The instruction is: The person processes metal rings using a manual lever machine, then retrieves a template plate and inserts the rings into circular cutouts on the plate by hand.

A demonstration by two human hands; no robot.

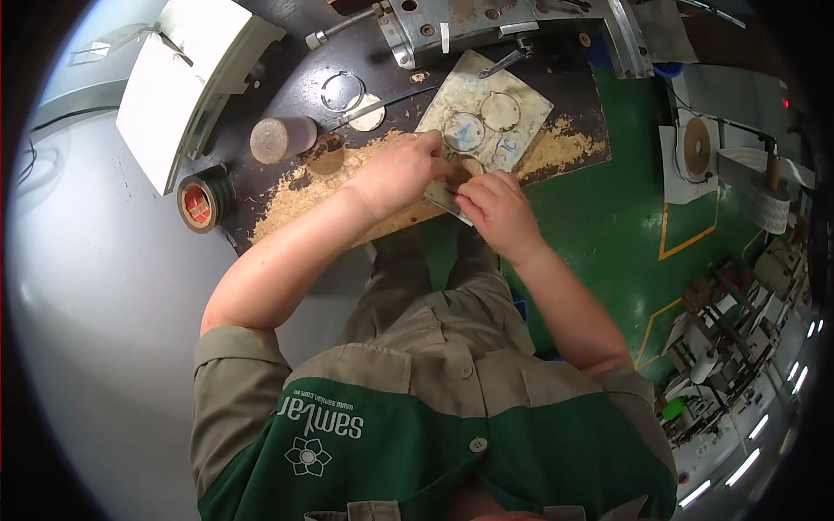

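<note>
A pale, stained flat plate with several ring outlines and blue handwritten marks lies on the worn dark bench. Over its near corner my left hand is closed, fingertips pinched together. My right hand comes in from the other side, its thumb and fingers also pinched, close to the left fingertips. Between the hands is a small brownish area, and a thin pale edge shows just below them. What the fingers hold is too small and too covered to name.
On the bench stand a pinkish cylinder and a tape roll. Nearby lie a metal ring, a pale disc and a thin dark strip. A metal fixture with a lever borders the far side.
</note>
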